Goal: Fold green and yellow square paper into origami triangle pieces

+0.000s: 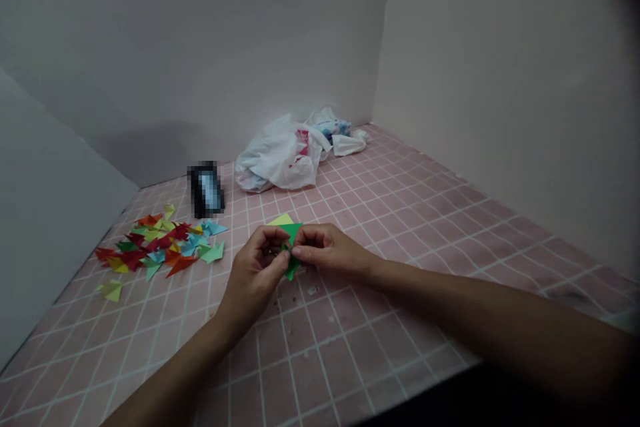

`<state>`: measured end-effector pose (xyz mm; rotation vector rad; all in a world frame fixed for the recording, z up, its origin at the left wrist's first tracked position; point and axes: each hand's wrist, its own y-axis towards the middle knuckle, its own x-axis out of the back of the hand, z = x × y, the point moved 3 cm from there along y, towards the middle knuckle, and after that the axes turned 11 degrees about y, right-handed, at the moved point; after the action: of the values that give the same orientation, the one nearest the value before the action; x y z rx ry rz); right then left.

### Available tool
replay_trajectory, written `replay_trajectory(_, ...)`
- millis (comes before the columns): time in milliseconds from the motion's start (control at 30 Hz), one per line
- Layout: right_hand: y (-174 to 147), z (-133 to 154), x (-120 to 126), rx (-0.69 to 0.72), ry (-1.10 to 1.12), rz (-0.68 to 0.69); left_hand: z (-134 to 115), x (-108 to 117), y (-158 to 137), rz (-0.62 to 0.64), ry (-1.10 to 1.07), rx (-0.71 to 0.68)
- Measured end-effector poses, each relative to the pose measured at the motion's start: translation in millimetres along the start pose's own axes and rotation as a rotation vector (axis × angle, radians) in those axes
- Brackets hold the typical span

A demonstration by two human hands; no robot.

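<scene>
Between my two hands is a piece of green origami paper, partly folded, with a pointed lower end. My left hand pinches its left side between thumb and fingers. From the right, my right hand grips the same paper, its thumb and fingertips close to the left thumb. The fingers hide much of the folds. Just behind the green paper shows a yellow piece of paper; whether it lies on the table or is joined to the green one I cannot tell.
Left of my hands lies a pile of small folded paper figures in several colours. Behind it stands a blurred dark device with a lit screen. White plastic bags and a blue-patterned packet sit by the wall on the pink checked tabletop.
</scene>
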<state>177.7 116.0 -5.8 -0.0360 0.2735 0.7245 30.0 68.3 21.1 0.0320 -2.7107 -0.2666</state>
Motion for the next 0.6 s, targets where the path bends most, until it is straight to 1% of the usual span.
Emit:
replay_trajectory(200,0.2,3.0,0.7,0.078,-0.111,-0.028,0.3,-1.9,-0.2,0.005,0.045,-0.019)
replay_trajectory(400,-0.2,4.1,0.4,0.081,-0.171,-0.049,-2.3,-1.9,-0.9,0.019,0.04,-0.014)
replay_trajectory(600,-0.7,3.3,1.0,0.127,-0.27,-0.076,-1.3,-1.6,-1.1,0.026,0.045,-0.016)
